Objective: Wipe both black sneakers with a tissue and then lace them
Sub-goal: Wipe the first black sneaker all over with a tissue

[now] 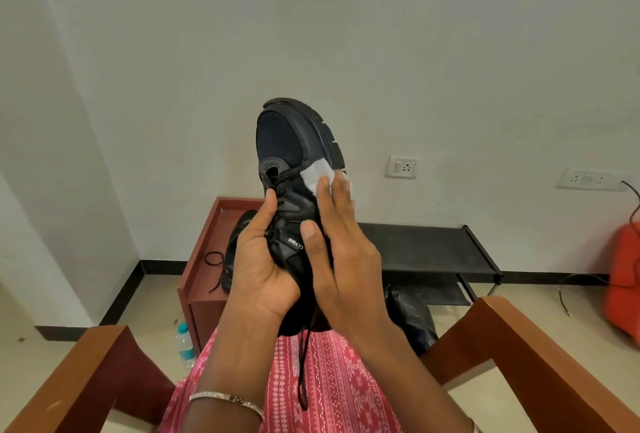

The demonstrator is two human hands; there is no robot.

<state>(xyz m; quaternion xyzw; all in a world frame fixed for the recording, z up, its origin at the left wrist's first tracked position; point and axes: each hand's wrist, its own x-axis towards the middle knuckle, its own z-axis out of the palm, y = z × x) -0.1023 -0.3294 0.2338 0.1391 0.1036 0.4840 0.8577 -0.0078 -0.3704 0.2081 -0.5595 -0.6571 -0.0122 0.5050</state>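
Note:
I hold a black sneaker point(294, 162) up in front of me, toe pointing up and away, sole to the right. My left hand point(258, 259) grips its heel end, thumb up along the laces. My right hand point(341, 245) lies flat with straight fingers on the shoe's right side and presses a white tissue point(317, 174) against it. A black lace point(304, 363) hangs from the shoe over my lap. The second black sneaker point(232, 259) lies on the red-brown table point(204, 242) behind my left hand, mostly hidden, with a loose lace point(213, 257) beside it.
Wooden armrests point(90, 363) of the chair flank my lap on both sides. A black rack point(426, 249) stands against the wall, a black bag point(412, 315) under it. A water bottle point(185, 346) stands on the floor at the left, an orange object point(623, 276) at the right.

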